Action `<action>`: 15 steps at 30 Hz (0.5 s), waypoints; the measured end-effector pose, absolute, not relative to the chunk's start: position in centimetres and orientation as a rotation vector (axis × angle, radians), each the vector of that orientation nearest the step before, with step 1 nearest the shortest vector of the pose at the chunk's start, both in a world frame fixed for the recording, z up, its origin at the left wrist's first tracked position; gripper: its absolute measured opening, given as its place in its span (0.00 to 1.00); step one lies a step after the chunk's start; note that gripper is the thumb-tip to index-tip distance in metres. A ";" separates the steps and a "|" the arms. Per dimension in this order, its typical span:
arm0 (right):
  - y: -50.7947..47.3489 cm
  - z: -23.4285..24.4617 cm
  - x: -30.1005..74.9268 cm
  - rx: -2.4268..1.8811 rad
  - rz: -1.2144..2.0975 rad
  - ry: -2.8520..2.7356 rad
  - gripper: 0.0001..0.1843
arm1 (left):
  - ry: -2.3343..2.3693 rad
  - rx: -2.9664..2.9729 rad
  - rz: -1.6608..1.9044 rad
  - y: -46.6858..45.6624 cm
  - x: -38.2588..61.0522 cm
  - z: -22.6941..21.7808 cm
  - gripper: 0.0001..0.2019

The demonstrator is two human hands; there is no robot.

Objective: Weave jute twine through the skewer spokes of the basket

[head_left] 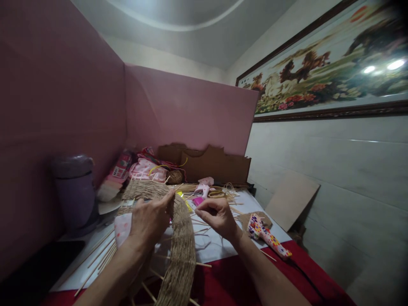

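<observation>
A curved woven band of brown twine (183, 246) on thin wooden sticks arches across the middle, its stick ends poking out at both sides. My left hand (148, 219) is at the band's inner edge, fingers closed on it near the top of the curve. To the right, just off the band, my right hand (218, 214) is raised with thumb and forefinger pinched together. Whatever thin thing that pinch may hold is too small to make out. A pink packet (198, 201) and a yellow piece (185, 199) lie behind the hands.
Loose sticks (102, 259) lie at left on the white sheet (210, 250) over a red cloth (229, 280). A flower-patterned, corded glue gun (267, 238) rests at right. A purple tumbler (75, 191), twine ball (175, 177) and cardboard (213, 165) stand behind.
</observation>
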State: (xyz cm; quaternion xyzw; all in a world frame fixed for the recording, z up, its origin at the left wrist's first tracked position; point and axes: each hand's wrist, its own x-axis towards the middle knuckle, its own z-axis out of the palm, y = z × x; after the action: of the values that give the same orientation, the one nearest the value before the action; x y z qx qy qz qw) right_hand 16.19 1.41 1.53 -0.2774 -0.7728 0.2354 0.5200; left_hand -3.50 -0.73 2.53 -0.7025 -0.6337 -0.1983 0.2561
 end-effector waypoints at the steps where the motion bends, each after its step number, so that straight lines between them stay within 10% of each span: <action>1: 1.4 1.5 16.2 -0.661 0.570 -1.869 0.08 | -1.728 -1.902 -0.543 -0.8 -3.5 2.6 0.21; 15: 2.5 1.7 16.7 -0.592 1.234 -1.616 0.07 | -1.992 -1.922 -0.597 -1.2 -3.8 3.9 0.26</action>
State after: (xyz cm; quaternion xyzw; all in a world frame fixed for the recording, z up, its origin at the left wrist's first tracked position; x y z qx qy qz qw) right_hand 16.75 2.51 1.69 -0.2436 -0.6654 0.5079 0.4899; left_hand -3.84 -1.15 3.89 -0.6706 -0.6950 -0.2084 0.1541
